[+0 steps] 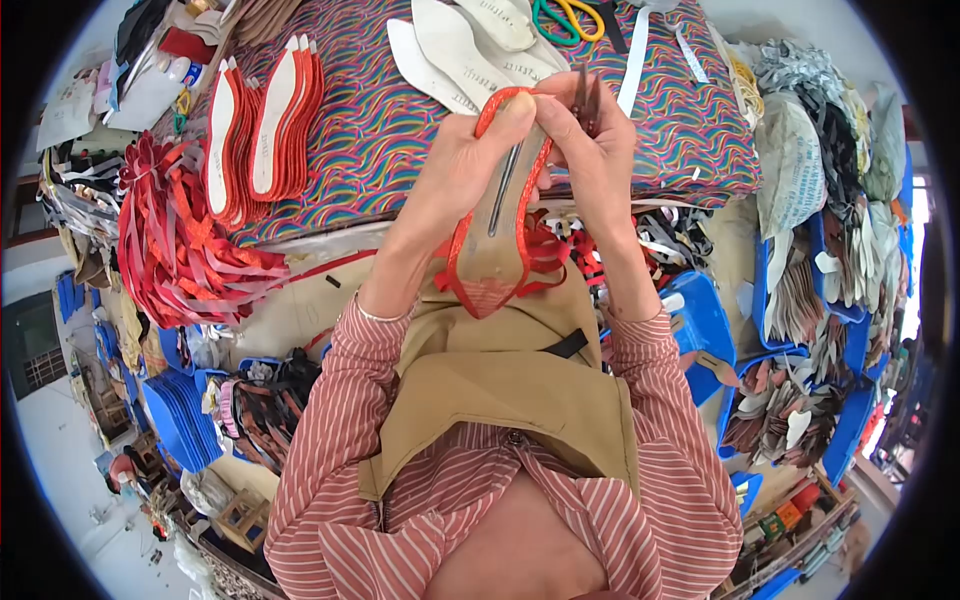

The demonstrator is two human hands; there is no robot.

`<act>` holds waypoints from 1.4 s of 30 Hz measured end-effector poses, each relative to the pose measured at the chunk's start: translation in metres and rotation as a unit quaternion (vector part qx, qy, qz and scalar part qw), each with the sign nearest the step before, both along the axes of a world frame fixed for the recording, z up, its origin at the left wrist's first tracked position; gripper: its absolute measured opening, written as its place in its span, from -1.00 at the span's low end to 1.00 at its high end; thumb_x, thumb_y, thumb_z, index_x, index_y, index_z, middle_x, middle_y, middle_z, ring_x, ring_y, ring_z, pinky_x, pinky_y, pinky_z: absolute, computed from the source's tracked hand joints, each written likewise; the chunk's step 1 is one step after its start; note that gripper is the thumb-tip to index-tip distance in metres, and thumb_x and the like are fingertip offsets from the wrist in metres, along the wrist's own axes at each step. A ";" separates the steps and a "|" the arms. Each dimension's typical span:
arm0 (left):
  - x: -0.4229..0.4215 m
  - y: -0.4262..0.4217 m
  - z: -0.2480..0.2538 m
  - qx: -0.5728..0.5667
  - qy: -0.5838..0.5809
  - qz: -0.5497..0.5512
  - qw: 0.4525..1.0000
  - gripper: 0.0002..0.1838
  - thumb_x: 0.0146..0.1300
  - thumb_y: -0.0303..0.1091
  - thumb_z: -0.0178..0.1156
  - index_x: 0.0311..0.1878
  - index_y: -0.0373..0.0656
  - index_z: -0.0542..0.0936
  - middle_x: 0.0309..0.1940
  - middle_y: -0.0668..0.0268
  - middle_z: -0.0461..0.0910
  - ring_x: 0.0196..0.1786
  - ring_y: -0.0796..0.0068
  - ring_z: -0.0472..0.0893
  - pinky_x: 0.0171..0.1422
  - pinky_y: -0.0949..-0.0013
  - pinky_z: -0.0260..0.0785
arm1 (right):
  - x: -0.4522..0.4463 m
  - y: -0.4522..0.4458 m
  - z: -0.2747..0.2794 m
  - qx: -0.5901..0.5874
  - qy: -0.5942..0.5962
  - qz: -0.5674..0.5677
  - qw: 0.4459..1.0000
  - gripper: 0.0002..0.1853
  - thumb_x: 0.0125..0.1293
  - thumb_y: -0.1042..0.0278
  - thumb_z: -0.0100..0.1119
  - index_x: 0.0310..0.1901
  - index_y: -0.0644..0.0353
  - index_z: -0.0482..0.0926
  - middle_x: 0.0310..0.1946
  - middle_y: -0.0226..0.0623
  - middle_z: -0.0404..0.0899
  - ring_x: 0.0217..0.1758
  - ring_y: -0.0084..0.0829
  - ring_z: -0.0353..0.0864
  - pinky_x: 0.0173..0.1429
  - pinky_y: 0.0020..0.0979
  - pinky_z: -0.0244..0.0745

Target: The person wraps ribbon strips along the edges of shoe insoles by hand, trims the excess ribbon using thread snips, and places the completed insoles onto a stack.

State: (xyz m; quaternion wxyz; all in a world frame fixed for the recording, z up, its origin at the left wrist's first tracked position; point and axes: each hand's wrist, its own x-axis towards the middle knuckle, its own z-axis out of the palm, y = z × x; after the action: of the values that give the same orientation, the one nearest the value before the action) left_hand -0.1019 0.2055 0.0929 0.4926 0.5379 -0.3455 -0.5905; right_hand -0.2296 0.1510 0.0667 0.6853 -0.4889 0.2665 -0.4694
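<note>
An insole (488,255) with red binding round its edge is held up in front of my chest, its brown underside facing me and a dark metal strip along its middle. My left hand (462,165) pinches the upper left edge with the thumb on top. On the other side, my right hand (598,160) grips the upper right edge between thumb and fingers. Dark-bladed snips (586,105) are also tucked in my right hand, their points upward. Red ribbon (545,262) hangs behind the insole, partly hidden.
Red-edged insoles (280,135) lie stacked on the patterned cloth (365,130). White sole pieces (450,50) and scissors with green and yellow handles (575,22) lie farther back. Red strips (185,250) spill over the left edge. Blue bins (700,320) stand at the right.
</note>
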 end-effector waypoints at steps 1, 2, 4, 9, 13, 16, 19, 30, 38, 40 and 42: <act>0.000 -0.002 -0.004 -0.008 -0.013 0.033 0.999 -0.58 0.43 -0.08 0.09 -0.22 -0.32 0.64 -0.52 0.22 0.65 -0.55 0.51 0.59 -0.46 0.54 0.43 | 0.002 0.005 -0.006 0.000 0.018 -0.020 1.000 -0.88 0.29 0.43 0.27 -0.20 0.24 0.56 -0.58 -0.48 0.43 -0.54 -0.69 0.26 -0.44 -0.62 0.14; 0.001 -0.004 -0.009 -0.018 -0.028 0.065 0.997 -0.53 0.44 -0.02 0.06 -0.21 -0.32 0.65 -0.51 0.23 0.65 -0.54 0.51 0.60 -0.45 0.54 0.43 | 0.004 0.010 -0.013 0.000 0.036 -0.041 0.999 -0.86 0.29 0.43 0.29 -0.18 0.23 0.56 -0.58 -0.48 0.43 -0.54 -0.69 0.26 -0.44 -0.62 0.14; 0.005 -0.011 -0.014 -0.043 -0.057 0.127 0.989 -0.44 0.47 0.09 0.00 -0.20 -0.31 0.66 -0.49 0.24 0.66 -0.50 0.52 0.61 -0.42 0.54 0.45 | 0.005 0.018 -0.024 -0.008 0.071 -0.084 0.994 -0.82 0.27 0.44 0.31 -0.14 0.22 0.55 -0.58 -0.48 0.43 -0.54 -0.69 0.26 -0.44 -0.63 0.14; 0.033 -0.022 -0.006 -0.032 -0.017 0.140 0.989 -0.41 0.46 0.13 0.01 -0.14 -0.32 0.66 -0.42 0.23 0.68 -0.44 0.52 0.64 -0.37 0.53 0.47 | -0.018 0.051 -0.033 0.098 0.090 0.045 0.990 -0.86 0.29 0.42 0.30 -0.38 0.23 0.55 -0.59 -0.54 0.37 -0.54 -0.70 0.21 -0.42 -0.64 0.14; 0.039 -0.038 -0.002 -0.015 0.044 0.192 0.980 -0.37 0.46 0.17 -0.01 -0.09 -0.32 0.66 -0.39 0.22 0.69 -0.43 0.51 0.64 -0.35 0.53 0.47 | -0.021 0.066 -0.051 0.061 0.098 0.019 0.993 -0.81 0.32 0.43 0.24 -0.45 0.24 0.53 -0.60 -0.56 0.38 -0.54 -0.70 0.20 -0.43 -0.64 0.14; 0.047 -0.046 -0.007 -0.021 0.079 0.214 0.973 -0.38 0.46 0.17 -0.02 -0.04 -0.32 0.65 -0.35 0.21 0.69 -0.38 0.50 0.65 -0.30 0.51 0.48 | -0.022 0.067 -0.055 0.033 0.100 0.014 0.994 -0.79 0.35 0.43 0.21 -0.47 0.24 0.52 -0.60 -0.56 0.38 -0.55 -0.71 0.20 -0.44 -0.63 0.14; 0.056 -0.047 -0.020 -0.053 0.121 0.216 0.967 -0.43 0.48 0.12 -0.01 0.04 -0.29 0.62 -0.24 0.17 0.69 -0.25 0.48 0.66 -0.15 0.47 0.51 | -0.027 0.064 -0.057 -0.009 0.091 0.012 0.996 -0.78 0.38 0.44 0.16 -0.47 0.24 0.51 -0.61 -0.57 0.40 -0.55 -0.71 0.19 -0.44 -0.63 0.14; 0.067 -0.005 -0.050 -0.409 -0.589 0.174 0.675 -0.66 0.16 -0.56 0.24 0.04 -0.20 0.63 -0.02 0.25 0.64 0.04 0.38 0.56 0.25 0.31 0.38 | -0.031 0.025 -0.029 0.157 -0.074 0.036 0.984 -0.84 0.41 0.42 0.08 -0.25 0.31 0.61 -0.57 -0.43 0.48 -0.61 -0.71 0.25 -0.53 -0.67 0.07; 0.182 0.026 -0.015 -0.143 -0.507 0.371 0.765 -0.69 0.28 -0.40 0.21 0.03 -0.34 0.65 -0.39 0.17 0.68 -0.45 0.41 0.48 -0.30 0.32 0.39 | -0.030 0.024 0.022 -0.064 -0.084 -0.067 0.992 -0.82 0.31 0.50 -0.01 -0.35 0.30 0.61 -0.53 -0.32 0.53 -0.66 -0.63 0.23 -0.54 -0.59 0.14; 0.211 0.020 -0.014 -0.118 -0.535 0.366 0.752 -0.70 0.26 -0.41 0.20 0.02 -0.33 0.65 -0.35 0.11 0.68 -0.41 0.33 0.53 -0.27 0.27 0.42 | -0.034 0.023 0.046 -0.195 -0.079 -0.156 0.965 -0.83 0.27 0.51 -0.03 -0.40 0.29 0.58 -0.54 -0.30 0.52 -0.66 -0.59 0.24 -0.53 -0.58 0.18; 0.244 0.010 -0.033 -0.054 -0.672 0.307 0.672 -0.70 0.23 -0.43 0.19 0.01 -0.32 0.65 -0.29 0.06 0.66 -0.33 0.21 0.56 -0.20 0.20 0.45 | -0.033 0.024 0.056 -0.282 -0.062 -0.234 0.928 -0.82 0.25 0.52 -0.05 -0.42 0.28 0.56 -0.55 -0.29 0.51 -0.67 -0.58 0.25 -0.53 -0.57 0.20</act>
State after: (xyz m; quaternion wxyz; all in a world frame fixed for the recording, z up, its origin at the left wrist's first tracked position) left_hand 0.1421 0.2156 0.0597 0.3084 0.8378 -0.4300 0.1346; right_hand -0.2625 0.1746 0.1228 0.4051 -0.5556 0.1866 -0.7017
